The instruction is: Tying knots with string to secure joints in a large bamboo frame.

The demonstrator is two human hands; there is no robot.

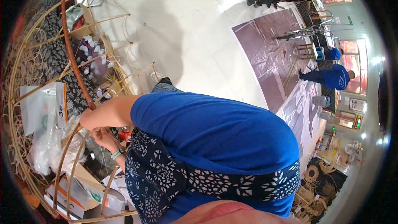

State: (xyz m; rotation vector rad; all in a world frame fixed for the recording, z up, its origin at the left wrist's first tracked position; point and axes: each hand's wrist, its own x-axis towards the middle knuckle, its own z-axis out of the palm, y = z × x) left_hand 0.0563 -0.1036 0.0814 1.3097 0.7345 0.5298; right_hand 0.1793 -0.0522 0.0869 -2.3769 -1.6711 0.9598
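Observation:
A large frame of bent bamboo strips [16, 95] curves around the left side. Its thick reddish-brown bamboo rod [72, 56] runs down to my right hand [86, 118]. That hand is bent over beside the rod's lower end, its fingers hidden from me. Just below it is my left hand [103, 137], with a pale watch [117, 154] at the wrist. The left fingers are curled together next to the bamboo strips, closed on something too small to make out. White translucent plastic [47, 147] lies beside both hands, inside the frame.
Behind the frame, a dark patterned cloth [54, 25] carries papers, a cardboard box [85, 20] and a bundle of white and purple pieces [93, 56]. A large printed sheet [265, 41] lies on the floor at right. Several people in blue shirts [336, 76] are beyond it. Woven items [311, 174] lie lower right.

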